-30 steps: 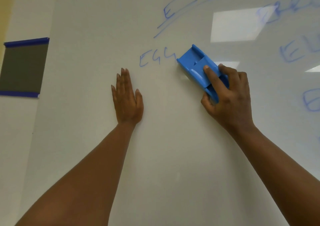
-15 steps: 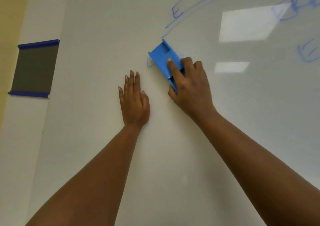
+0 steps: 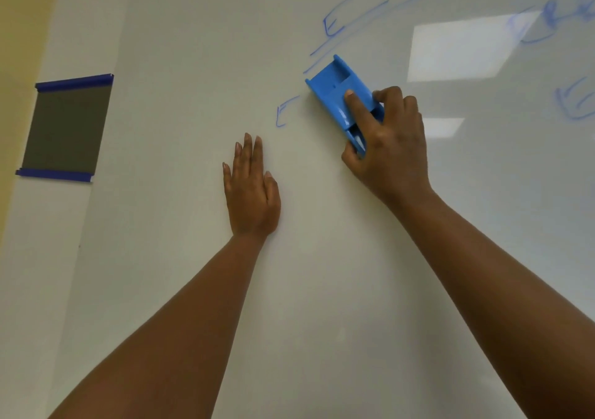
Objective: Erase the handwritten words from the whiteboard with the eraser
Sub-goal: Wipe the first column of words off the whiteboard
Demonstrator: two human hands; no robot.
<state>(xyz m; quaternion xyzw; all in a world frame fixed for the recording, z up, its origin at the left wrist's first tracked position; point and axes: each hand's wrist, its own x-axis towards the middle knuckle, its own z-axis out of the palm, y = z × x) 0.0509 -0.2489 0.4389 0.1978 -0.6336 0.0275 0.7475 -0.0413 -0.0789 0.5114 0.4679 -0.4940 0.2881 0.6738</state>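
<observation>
One lone letter E (image 3: 283, 111) remains beside the eraser (image 3: 341, 93); right hand (image 3: 391, 148) gripping it should sweep left, pressed flat; left hand (image 3: 252, 193) rests open

blue eraser (image 3: 338, 92) | tilted, flat on whiteboard (image 3: 322, 290) | right of handwritten "E" (image 3: 283, 113)

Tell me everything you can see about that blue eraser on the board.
The blue eraser looks like moulded plastic, a long block with raised side walls and a recessed top. It lies pressed against the whiteboard, tilted up to the left. The right hand grips its lower end, index finger stretched along the top. Its upper end sits just below a blue underline stroke, right of a leftover letter E.
</observation>
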